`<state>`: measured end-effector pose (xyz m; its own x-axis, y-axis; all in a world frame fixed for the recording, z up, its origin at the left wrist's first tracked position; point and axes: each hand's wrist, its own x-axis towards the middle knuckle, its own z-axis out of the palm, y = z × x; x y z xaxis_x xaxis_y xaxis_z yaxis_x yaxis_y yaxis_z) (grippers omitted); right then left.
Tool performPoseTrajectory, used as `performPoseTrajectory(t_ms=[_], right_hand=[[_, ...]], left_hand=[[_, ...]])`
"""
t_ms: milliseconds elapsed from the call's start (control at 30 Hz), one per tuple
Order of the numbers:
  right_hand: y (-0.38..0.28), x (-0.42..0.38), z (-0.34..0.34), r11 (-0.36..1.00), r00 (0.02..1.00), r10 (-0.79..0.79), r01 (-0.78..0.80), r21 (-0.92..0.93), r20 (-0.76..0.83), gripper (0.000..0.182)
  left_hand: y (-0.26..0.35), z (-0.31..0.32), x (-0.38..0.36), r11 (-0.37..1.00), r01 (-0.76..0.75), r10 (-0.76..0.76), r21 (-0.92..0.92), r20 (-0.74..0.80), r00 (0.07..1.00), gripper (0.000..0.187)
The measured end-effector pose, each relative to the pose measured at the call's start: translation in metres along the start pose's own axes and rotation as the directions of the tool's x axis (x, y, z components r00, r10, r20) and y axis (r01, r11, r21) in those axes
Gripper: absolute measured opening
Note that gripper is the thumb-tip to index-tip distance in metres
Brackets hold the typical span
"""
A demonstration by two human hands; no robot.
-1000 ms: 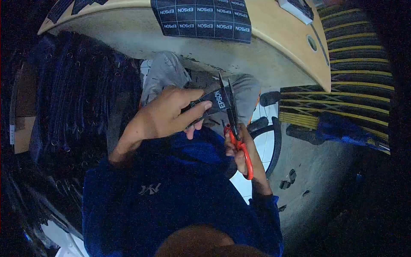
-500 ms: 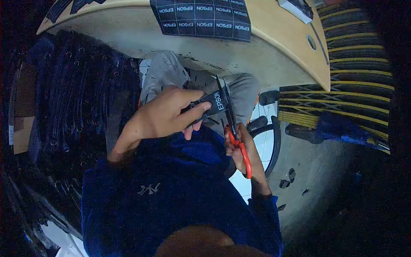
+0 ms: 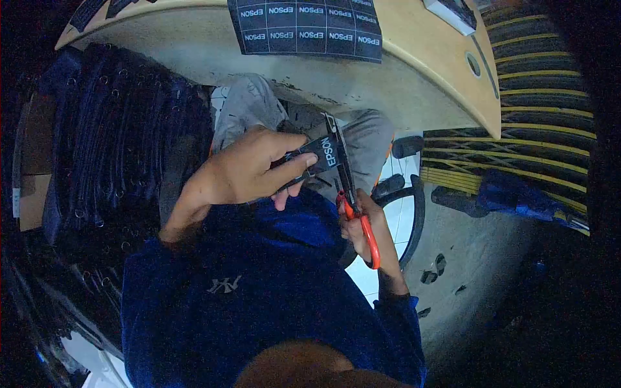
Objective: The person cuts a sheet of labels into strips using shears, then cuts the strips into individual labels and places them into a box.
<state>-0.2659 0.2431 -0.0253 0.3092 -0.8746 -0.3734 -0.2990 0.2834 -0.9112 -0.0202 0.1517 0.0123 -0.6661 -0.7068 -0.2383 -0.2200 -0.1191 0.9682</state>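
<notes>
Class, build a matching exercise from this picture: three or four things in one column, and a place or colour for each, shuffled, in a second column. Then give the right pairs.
Things:
1. scissors
2. small EPSON label
3. sheet of EPSON labels
4. sweater

Descriptions:
A. lying on the wooden tabletop
B. blue, worn by the person
C. orange handles, in the right hand
D. pinched in the left hand

Pairs: 1-C, 2-D, 3-A, 4-B

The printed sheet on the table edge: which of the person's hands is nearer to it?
Left. The left hand, pinching a small label, sits just below the sheet. The right hand, gripping scissors, is lower, farther away.
</notes>
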Motion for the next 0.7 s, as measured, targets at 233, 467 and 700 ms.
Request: performPoseTrajectory(t_ms=[233, 467, 700], right_hand=[[-0.013, 0.001, 0.000, 0.985, 0.999, -0.028, 0.024, -0.170, -0.022, 0.027], [-0.001, 0.004, -0.001, 0.991, 0.998, -0.012, 0.005, -0.131, -0.058, 0.028], [-0.006, 0.028, 0.014, 0.913, 0.930, -0.205, 0.294, 0.284, -0.304, 0.034]], left_hand=[[0.002, -0.003, 0.000, 1.000, -0.011, 0.011, 0.011, 0.007, 1.000, 0.029], [0.000, -0.005, 0.002, 1.000, -0.002, 0.001, 0.022, 0.021, 1.000, 0.029], [-0.001, 0.004, 0.013, 0.999, 0.023, -0.020, -0.028, 0.109, 0.994, 0.027]])
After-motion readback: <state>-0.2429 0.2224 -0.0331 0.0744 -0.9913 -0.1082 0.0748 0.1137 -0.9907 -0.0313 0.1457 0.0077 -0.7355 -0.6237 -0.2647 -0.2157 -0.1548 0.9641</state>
